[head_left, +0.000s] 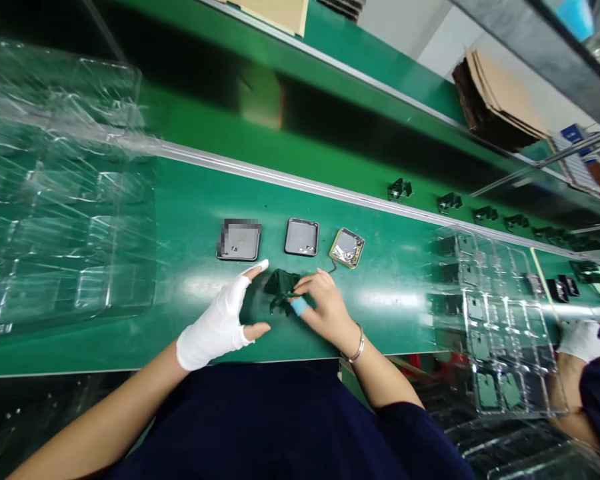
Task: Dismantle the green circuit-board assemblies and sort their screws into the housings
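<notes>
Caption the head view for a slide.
Gloved left hand open, right hand holding a dark part at a green table.

I'm looking at a glossy green bench (190, 193), and across its middle I see three shallow square pieces in a row: the left case (241, 245), the middle case (303, 238), then the yellow-rimmed case (347, 248), sitting tilted. Clear plastic trays (75, 247) spread over the left; at right, a compartmented tray (500, 320) overhangs the near edge.
</notes>
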`<state>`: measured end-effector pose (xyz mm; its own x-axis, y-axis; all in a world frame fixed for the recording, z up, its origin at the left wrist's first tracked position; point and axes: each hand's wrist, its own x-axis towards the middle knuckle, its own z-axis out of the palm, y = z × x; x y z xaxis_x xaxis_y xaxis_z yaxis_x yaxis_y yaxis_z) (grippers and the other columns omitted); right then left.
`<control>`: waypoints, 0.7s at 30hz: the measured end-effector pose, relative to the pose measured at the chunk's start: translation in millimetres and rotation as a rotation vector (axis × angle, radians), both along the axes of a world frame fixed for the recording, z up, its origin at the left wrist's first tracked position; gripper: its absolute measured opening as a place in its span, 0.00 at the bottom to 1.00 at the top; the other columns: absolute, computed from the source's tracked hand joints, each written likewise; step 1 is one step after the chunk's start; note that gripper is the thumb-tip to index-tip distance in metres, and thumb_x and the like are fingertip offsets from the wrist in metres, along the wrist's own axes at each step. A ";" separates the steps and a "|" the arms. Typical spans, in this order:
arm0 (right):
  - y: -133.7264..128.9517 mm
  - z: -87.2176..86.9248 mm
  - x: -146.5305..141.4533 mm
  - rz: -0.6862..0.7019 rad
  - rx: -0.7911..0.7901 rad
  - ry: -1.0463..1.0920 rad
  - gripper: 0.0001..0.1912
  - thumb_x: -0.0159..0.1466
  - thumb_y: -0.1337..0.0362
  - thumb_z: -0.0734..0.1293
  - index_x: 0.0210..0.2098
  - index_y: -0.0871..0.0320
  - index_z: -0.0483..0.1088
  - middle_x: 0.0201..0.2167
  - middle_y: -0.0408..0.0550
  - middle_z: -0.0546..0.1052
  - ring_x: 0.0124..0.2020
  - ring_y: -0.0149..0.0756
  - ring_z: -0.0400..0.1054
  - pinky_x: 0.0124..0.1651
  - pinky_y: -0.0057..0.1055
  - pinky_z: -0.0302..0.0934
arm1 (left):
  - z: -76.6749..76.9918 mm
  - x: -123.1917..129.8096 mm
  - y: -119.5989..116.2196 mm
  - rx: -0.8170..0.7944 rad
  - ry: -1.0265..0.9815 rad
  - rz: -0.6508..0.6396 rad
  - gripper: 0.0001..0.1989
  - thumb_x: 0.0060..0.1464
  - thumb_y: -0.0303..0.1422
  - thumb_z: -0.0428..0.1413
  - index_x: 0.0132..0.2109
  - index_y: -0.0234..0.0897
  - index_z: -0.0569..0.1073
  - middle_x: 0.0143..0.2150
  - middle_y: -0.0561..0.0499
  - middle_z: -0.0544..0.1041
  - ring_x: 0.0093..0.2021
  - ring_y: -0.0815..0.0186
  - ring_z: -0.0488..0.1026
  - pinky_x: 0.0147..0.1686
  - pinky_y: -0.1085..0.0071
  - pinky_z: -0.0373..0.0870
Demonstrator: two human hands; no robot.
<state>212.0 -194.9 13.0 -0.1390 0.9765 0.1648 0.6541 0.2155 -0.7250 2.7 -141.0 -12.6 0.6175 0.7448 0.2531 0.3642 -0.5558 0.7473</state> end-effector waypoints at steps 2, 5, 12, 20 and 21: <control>-4.4 -0.6 -5.1 0.108 0.106 -0.197 0.05 0.63 0.66 0.63 0.39 0.55 0.69 0.41 0.49 0.76 0.45 0.39 0.68 0.64 0.50 0.46 | -0.3 2.4 3.3 0.059 0.090 0.019 0.40 0.54 0.50 0.54 0.66 0.33 0.51 0.64 0.34 0.62 0.63 0.47 0.62 0.59 0.51 0.64; -2.3 -2.6 3.1 0.264 0.161 -0.287 0.10 0.63 0.68 0.62 0.44 0.54 0.69 0.45 0.48 0.76 0.48 0.39 0.67 0.66 0.49 0.42 | -3.0 7.4 6.0 0.094 0.198 0.001 0.33 0.56 0.48 0.53 0.61 0.32 0.59 0.58 0.35 0.69 0.57 0.48 0.69 0.55 0.52 0.68; 48.8 3.8 102.2 -0.257 -0.215 -0.607 0.17 0.61 0.76 0.57 0.42 0.58 0.74 0.42 0.53 0.76 0.45 0.41 0.67 0.49 0.37 0.59 | -4.6 11.0 3.8 0.133 0.286 -0.093 0.28 0.56 0.42 0.55 0.60 0.33 0.62 0.57 0.37 0.70 0.57 0.49 0.69 0.54 0.53 0.69; 60.9 -1.3 114.4 -0.248 -0.274 -0.688 0.15 0.58 0.77 0.57 0.37 0.59 0.72 0.39 0.54 0.74 0.42 0.43 0.66 0.46 0.36 0.57 | 3.2 6.6 -2.2 0.131 0.174 -0.018 0.28 0.57 0.46 0.52 0.60 0.33 0.63 0.58 0.38 0.70 0.57 0.52 0.70 0.55 0.56 0.69; 58.8 -0.6 113.0 -0.257 -0.248 -0.643 0.15 0.58 0.77 0.57 0.38 0.59 0.71 0.39 0.53 0.74 0.42 0.42 0.65 0.46 0.35 0.57 | 6.9 5.2 -1.8 0.123 0.148 0.027 0.25 0.59 0.44 0.51 0.58 0.34 0.65 0.56 0.39 0.72 0.56 0.54 0.71 0.54 0.57 0.69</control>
